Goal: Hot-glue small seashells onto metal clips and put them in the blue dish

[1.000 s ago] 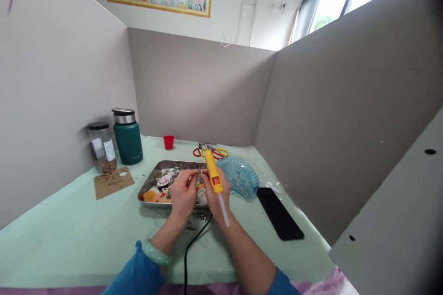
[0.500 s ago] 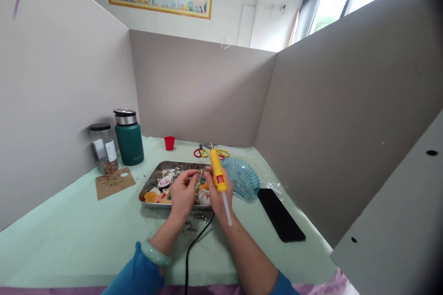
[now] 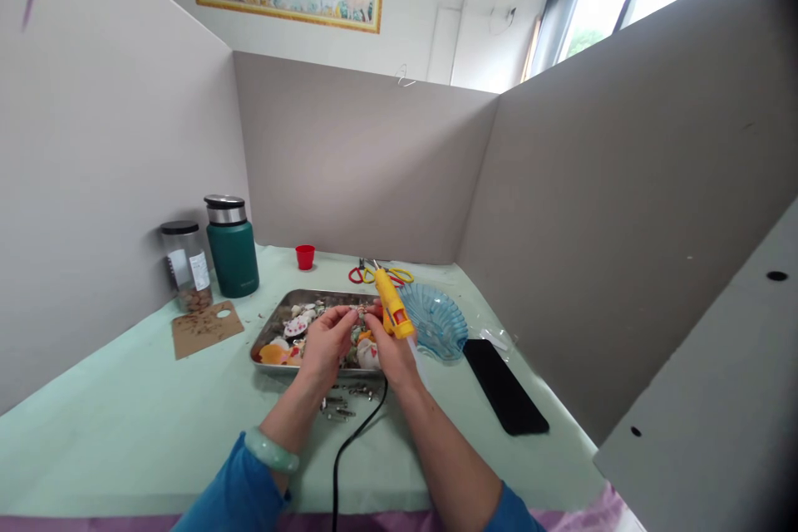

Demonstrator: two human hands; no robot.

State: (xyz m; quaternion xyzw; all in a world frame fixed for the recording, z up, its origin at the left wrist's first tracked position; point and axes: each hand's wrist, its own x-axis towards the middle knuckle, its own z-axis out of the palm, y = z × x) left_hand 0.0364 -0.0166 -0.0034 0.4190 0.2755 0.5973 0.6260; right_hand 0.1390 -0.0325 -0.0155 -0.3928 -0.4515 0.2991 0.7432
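In the head view a yellow hot glue gun (image 3: 392,303) rests in my right hand (image 3: 394,349), its nozzle tipped up and away to the left. A pale glue stick pokes out of its back end. My left hand (image 3: 325,342) is closed in a pinch close to the right fingertips; whatever sits between them is too small to make out. Both hands are above the front right part of a metal tray (image 3: 265,324) filled with shells and small ornaments. A black cord (image 3: 340,453) runs from under the right hand to the front edge.
Behind the tray lie scissors (image 3: 402,275) with coloured handles and a red cup (image 3: 305,258). A blue shell-shaped dish (image 3: 436,320) and a black phone-like slab (image 3: 506,386) are at right. A green flask (image 3: 232,253), a jar (image 3: 187,266) and brown card (image 3: 208,330) stand left. Small metal clips (image 3: 337,409) lie in front.
The glue gun has turned in my right hand, its nozzle swinging left and its back end right. My left forearm has shifted slightly left. More of the metal clips shows.
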